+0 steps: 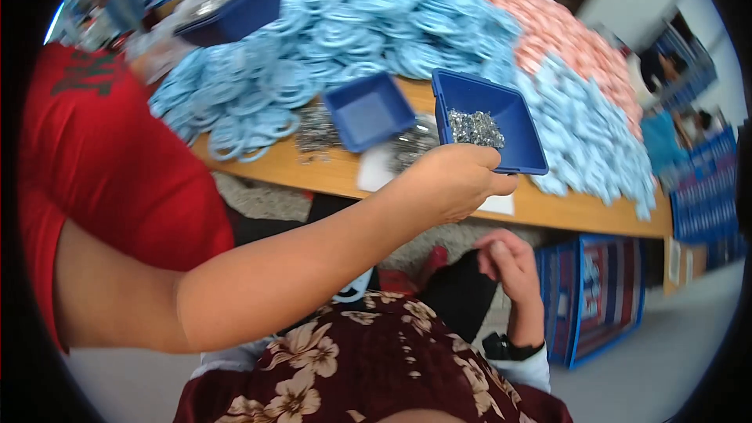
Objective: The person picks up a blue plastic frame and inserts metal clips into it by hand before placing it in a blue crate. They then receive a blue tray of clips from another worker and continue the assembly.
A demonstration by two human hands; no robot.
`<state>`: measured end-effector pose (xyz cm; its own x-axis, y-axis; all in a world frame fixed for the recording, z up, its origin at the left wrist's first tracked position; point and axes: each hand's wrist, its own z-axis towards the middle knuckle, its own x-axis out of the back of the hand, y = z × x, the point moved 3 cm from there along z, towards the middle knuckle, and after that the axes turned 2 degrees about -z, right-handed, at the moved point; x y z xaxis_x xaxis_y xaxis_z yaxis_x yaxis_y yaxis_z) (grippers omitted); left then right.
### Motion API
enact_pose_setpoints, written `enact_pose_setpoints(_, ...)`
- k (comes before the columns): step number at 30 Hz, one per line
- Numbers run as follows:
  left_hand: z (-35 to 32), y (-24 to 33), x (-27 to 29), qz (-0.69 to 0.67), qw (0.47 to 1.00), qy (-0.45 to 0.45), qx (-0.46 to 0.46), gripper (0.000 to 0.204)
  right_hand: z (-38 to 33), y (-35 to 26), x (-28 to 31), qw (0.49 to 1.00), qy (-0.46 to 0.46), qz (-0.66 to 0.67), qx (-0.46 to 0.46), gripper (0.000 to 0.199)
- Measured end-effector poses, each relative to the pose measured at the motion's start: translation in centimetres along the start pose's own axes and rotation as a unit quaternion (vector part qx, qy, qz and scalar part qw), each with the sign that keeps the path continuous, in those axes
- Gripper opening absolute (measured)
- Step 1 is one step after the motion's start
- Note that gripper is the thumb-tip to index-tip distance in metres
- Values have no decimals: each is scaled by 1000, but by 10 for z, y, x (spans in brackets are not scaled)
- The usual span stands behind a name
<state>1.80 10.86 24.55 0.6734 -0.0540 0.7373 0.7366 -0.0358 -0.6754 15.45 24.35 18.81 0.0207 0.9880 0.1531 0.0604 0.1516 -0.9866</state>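
Note:
My right hand point(513, 265) is raised above my lap, fingers curled in with the thumb against them. Whatever they hold, if anything, is hidden. A co-worker's bare arm crosses in front of me and covers my left hand; only part of my left sleeve point(233, 357) shows. That co-worker's hand point(458, 180) grips the near rim of a blue plastic tray point(523, 129), tilted over the table edge. Small shiny metal parts point(475, 128) lie in it. Over my lap, a light-blue plastic piece point(352, 290) shows partly beyond the arm.
On the wooden table point(313, 176) are heaps of light-blue plastic pieces point(376, 8), pink pieces point(560, 27), another blue tray point(370, 112) and loose metal parts point(316, 129). The co-worker in red point(117, 149) is close at my left. A striped blue-framed crate point(599, 298) stands at the right.

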Motion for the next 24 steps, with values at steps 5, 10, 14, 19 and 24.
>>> enact_pose_setpoints(5, 86, 16, 11, 151, 980, 37, -125, 39, 1, 16, 2, 998, -29, -54, -17, 22)
enact_pose_setpoints(10, 167, 45, 25, 161, 958, 82, -222, 27, -25, 13, 12, 986, -85, -142, 23, 23)
enact_pose_setpoints(14, 229, 89, 1, 104, 968, 91, -209, 26, -37, 32, 14, 988, -106, -110, 7, 26)
enact_pose_setpoints(19, 301, 124, -19, 120, 956, 79, -257, 18, -50, 77, 8, 990, -123, -61, -8, 28)
enact_pose_setpoints(24, 307, 120, -4, 77, 972, 95, -203, 17, -55, 118, -6, 989, -139, -38, 24, 33)
